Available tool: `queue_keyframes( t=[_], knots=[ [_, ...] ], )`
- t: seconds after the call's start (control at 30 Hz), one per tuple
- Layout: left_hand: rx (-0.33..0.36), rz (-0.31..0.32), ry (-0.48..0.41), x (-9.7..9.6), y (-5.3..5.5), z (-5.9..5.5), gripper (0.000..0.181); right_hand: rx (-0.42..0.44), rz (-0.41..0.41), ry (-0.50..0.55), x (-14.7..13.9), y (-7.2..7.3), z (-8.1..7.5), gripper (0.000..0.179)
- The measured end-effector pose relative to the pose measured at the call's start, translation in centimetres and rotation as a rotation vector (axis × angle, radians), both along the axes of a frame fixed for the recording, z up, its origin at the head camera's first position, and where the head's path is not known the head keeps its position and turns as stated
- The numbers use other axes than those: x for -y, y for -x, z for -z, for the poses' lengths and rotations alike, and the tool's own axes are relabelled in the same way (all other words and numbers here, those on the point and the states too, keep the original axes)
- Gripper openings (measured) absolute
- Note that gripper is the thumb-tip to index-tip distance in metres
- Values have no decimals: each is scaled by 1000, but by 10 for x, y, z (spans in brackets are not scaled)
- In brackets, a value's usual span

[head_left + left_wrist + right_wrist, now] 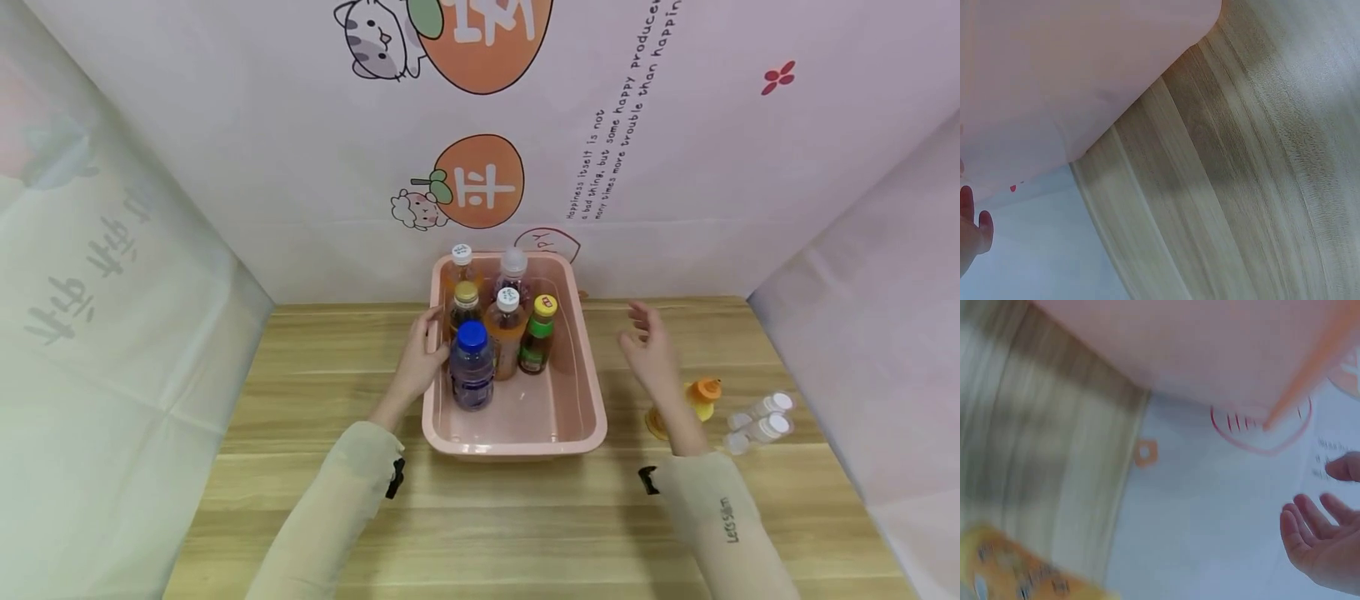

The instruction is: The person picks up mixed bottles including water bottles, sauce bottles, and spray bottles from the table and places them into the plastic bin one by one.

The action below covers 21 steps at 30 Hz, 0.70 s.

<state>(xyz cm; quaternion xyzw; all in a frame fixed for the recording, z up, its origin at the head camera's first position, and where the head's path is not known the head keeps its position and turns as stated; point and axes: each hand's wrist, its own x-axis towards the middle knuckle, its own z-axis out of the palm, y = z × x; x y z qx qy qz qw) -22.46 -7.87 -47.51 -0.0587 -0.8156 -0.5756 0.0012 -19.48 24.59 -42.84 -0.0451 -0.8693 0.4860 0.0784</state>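
Note:
A pink plastic basin (558, 412) stands on the wood-grain table with several bottles in its left and back part. My left hand (422, 358) is at its left rim, thumb near a clear bottle with a blue cap (472, 379); its outer fingers stick out loosely in the left wrist view. Right of the basin, my right hand (651, 350) hangs apart from it, fingers relaxed, holding nothing. Inside are a green-labelled bottle with a yellow cap (536, 342), an orange-banded bottle with a white cap (507, 333) and a gold-capped bottle (467, 307).
Near my right forearm lies a yellow squeeze bottle with an orange nozzle (705, 396), partly hidden by the arm. Farther right are two small clear bottles with white caps (767, 425). A printed cloth wall (322, 183) rises behind the table, with cloth walls at both sides.

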Motion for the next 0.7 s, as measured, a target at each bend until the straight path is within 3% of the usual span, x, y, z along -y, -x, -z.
queue_keyframes(
  t=[0.3,0.47,0.7],
  knots=[
    [0,-5,-14,-1,-1,-1,60,-46,-72,-211,-52,-18,-8,47],
    [12,-8,-11,-1,-1,-1,61,96,-166,-317,-76,-25,-12,50],
    [15,-9,-24,-1,-1,0,62,291,-230,-346,-98,-35,-9,63]
  ],
)
